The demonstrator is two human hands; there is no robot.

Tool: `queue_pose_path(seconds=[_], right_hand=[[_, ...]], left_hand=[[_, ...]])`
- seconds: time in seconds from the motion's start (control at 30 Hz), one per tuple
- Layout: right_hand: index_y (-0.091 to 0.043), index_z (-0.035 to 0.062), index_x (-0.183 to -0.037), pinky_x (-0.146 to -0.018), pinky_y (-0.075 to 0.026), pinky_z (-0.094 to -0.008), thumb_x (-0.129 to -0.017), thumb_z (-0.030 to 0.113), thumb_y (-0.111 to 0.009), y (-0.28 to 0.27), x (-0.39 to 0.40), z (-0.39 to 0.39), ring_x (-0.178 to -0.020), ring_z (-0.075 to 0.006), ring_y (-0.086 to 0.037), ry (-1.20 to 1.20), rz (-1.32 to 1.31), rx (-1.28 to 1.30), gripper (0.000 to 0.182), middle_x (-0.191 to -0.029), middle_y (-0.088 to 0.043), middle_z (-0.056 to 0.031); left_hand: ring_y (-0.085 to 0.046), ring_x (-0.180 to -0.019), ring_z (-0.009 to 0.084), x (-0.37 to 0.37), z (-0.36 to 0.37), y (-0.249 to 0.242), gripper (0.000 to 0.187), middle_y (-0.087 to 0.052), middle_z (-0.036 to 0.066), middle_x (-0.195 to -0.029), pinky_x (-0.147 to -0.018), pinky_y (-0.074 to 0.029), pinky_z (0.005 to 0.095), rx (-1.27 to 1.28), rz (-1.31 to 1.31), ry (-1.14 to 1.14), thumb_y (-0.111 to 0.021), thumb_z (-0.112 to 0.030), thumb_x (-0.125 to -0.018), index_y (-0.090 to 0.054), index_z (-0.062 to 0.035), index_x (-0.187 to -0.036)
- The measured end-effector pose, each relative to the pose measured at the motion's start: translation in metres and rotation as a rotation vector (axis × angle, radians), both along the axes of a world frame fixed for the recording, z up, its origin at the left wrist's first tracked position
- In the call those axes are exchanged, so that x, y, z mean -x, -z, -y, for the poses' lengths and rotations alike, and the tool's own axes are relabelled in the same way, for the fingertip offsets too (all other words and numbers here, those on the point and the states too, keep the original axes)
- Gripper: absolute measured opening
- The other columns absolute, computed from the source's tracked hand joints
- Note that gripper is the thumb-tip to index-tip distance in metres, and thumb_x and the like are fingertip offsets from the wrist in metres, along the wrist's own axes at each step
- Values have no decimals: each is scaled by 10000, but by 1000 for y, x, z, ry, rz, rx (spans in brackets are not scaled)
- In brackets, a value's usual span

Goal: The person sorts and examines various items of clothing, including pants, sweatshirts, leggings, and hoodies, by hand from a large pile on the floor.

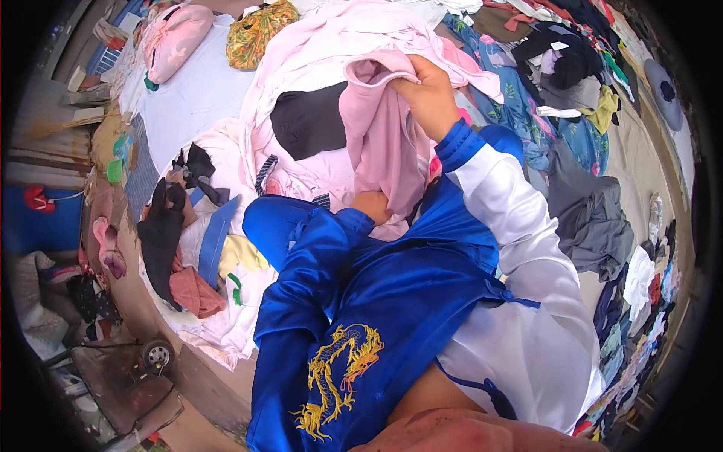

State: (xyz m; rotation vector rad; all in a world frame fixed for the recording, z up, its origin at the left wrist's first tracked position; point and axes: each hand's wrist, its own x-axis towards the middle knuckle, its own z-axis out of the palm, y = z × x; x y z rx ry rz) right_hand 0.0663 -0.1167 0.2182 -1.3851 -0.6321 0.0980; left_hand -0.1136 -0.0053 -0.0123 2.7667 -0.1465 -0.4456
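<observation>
- Head view looks down over a person's chest and two arms in a blue satin jacket (392,301) with white sleeves and a yellow dragon stitched on the front.
- Right hand (428,94) is raised ahead of the body, arm stretched forward and up, its fingers closed over the top hem of a pink garment (384,135), which it holds up so the cloth hangs down.
- Left hand (373,205) sits lower and close to the chest, wrist bent inward; it meets the hanging lower part of the same pink garment, and the cloth covers most of the fingers, so I cannot tell whether they are clamped on it or only resting against it.
- Pink garment hangs between the two hands, above a pale pink sheet (316,53) spread on the surface; a black cloth (309,120) lies on that sheet just behind the garment.
- A yellow patterned bag (260,30) sits at the far edge, knotted at the top; its contents are hidden.
- A pink padded bundle (175,38) lies to its left.
- One grey garment (595,218) lies to the right, beside a floral blue cloth (520,105).
- One small wheel (157,352) shows below the surface edge on the left.
- Loose clothes on the far right are too many and too blurred to count.
</observation>
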Motion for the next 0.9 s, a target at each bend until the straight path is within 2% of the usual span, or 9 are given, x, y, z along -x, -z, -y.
queue_pose_path(seconds=[0.1,0.2,0.33,0.43,0.53,0.63,0.73,0.77,0.9], right_hand=[[-668,20,-1006,-766,-534,-403,-793,256,-715,-1,-6,8,-860,-345,-685,72,398,454,321,-917,-691,-224],[-658,18,-969,-786,-524,-442,-773,326,-719,-4,-10,8,-878,-381,-670,51,441,821,370,-925,-693,-219],[-653,-13,-1037,-802,-527,-401,-692,338,-797,21,-17,-10,-854,-347,-682,-170,338,525,513,-934,-696,-204],[-656,-22,-1044,-783,-520,-308,-748,240,-813,15,-1,-26,-840,-193,-667,-282,48,254,426,-933,-705,-121],[-654,-33,-1034,-763,-515,-267,-791,170,-800,-3,8,-38,-840,-117,-638,-270,-41,86,348,-918,-697,-80],[-651,-37,-1033,-762,-526,-280,-789,178,-805,-5,12,-40,-848,-135,-651,-243,-102,13,359,-926,-700,-94],[-639,-38,-1052,-764,-530,-281,-796,149,-795,20,4,-38,-855,-145,-660,-143,-67,63,353,-941,-699,-112],[-600,-29,-1108,-827,-505,-273,-833,110,-757,22,3,-34,-915,-135,-639,-140,-117,86,346,-1014,-681,-85],[-595,-35,-1125,-851,-498,-275,-835,130,-760,15,-6,-26,-932,-139,-640,-150,-274,-34,372,-1018,-680,-84]], left_hand=[[-655,-893,396,6,-24,-4,506,-673,260,-932,-771,-515,491,-106,-17,-140,-648,-452,-786,-682,42,-892],[-649,-942,404,10,-54,-14,550,-668,273,-972,-796,-514,477,-50,-77,-350,-670,-477,-784,-668,43,-963],[-644,-932,413,-8,-69,-11,565,-665,270,-972,-802,-503,455,254,-65,-385,-713,-488,-756,-651,25,-986],[-645,-900,392,-21,-59,15,591,-678,230,-958,-808,-500,430,407,-208,-412,-739,-510,-727,-653,-3,-1019],[-663,-881,297,-20,-21,27,575,-695,177,-960,-795,-513,378,687,-213,-146,-736,-487,-759,-659,-21,-1088],[-676,-952,323,1,13,-4,570,-705,170,-1036,-837,-522,384,278,-66,-69,-710,-465,-736,-668,-80,-1154],[-647,-1047,344,0,0,59,603,-682,178,-1123,-907,-501,400,-57,-354,33,-688,-443,-700,-653,-100,-1196],[-620,-1099,348,-4,2,39,606,-666,180,-1166,-942,-482,395,-147,-472,50,-684,-413,-690,-646,-113,-1215],[-596,-1124,368,1,-17,37,699,-634,218,-1208,-966,-466,397,111,-189,-75,-716,-517,-689,-641,-59,-1213]])
